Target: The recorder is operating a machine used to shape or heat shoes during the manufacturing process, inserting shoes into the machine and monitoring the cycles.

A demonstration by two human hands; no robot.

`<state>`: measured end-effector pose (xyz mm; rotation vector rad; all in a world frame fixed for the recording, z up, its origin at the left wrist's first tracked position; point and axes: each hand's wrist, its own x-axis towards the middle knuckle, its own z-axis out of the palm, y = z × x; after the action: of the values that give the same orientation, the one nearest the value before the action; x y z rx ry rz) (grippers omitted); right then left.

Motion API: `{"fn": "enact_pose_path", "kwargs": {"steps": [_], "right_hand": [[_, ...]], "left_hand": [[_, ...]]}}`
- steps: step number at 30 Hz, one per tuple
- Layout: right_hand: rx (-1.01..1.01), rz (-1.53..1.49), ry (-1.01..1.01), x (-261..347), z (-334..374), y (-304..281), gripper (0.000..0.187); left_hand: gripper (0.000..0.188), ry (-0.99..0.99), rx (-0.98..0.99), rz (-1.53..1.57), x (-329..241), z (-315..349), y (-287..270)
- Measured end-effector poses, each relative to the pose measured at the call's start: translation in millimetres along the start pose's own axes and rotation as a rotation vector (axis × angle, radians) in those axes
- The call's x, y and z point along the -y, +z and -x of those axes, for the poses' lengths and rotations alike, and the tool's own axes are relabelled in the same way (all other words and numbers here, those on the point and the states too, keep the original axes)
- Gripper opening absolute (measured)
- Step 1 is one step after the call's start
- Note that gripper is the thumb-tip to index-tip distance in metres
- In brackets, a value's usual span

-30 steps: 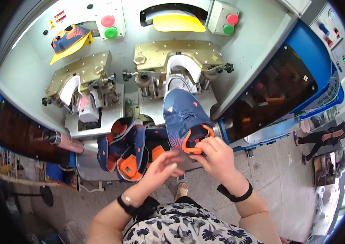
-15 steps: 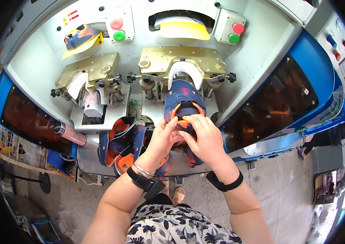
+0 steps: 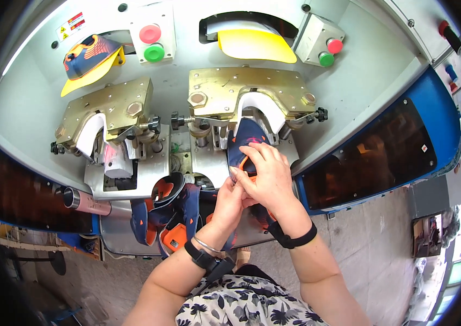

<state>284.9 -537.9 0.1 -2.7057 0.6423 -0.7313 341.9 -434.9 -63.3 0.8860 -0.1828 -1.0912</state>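
Note:
A dark blue shoe upper (image 3: pixel 248 132) with orange trim sits partly under the white curved pad (image 3: pixel 265 110) of the right-hand press. My left hand (image 3: pixel 228 202) is closed on its near end, thumb and fingers pinched together. Over the upper's top and right side my right hand (image 3: pixel 270 176) curls, with its thumb meeting the left one. The hands cover the upper's near part and opening. Several more blue and orange shoe uppers (image 3: pixel 191 209) lie on the metal ledge, left of my left hand.
Brass-coloured clamp plates (image 3: pixel 246 81) with black side knobs stand over both press stations. Behind them are yellow shields (image 3: pixel 255 45), one carrying another upper (image 3: pixel 90 56), and red and green push-button boxes (image 3: pixel 152 35). A pink tumbler (image 3: pixel 86 202) lies at the left.
My right hand has shifted forward over the upper, hiding more of it. The upper now leans, its far end under the white pad. The head view has moved closer to the press.

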Motion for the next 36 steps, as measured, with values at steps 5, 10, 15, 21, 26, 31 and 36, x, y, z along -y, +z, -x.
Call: {"fn": "enact_pose_path", "kwargs": {"steps": [5,10,15,21,26,31,36], "right_hand": [[0.001,0.000,-0.032,-4,-4,1,0.046],[-0.007,-0.015,-0.063,-6,-8,2,0.043],[0.031,-0.017,-0.017,-8,-8,-1,0.042],[0.009,-0.020,-0.023,-11,-7,2,0.042],[-0.037,-0.048,-0.084,-14,-13,-2,0.046],[-0.011,0.095,-0.110,-20,-39,2,0.049],[0.114,0.265,-0.094,-19,-46,17,0.044]], "left_hand": [[0.032,-0.017,0.018,-0.022,-4,0,3],[0.038,-0.024,-0.045,-0.045,-2,-1,5],[0.041,-0.021,-0.037,-0.027,-4,-1,8],[0.039,-0.045,-0.070,-0.041,-5,0,9],[0.042,-0.020,-0.090,-0.034,-1,-1,4],[0.051,-0.034,-0.096,-0.079,2,-1,-3],[0.043,-0.048,-0.085,-0.105,7,-2,-6]]}}
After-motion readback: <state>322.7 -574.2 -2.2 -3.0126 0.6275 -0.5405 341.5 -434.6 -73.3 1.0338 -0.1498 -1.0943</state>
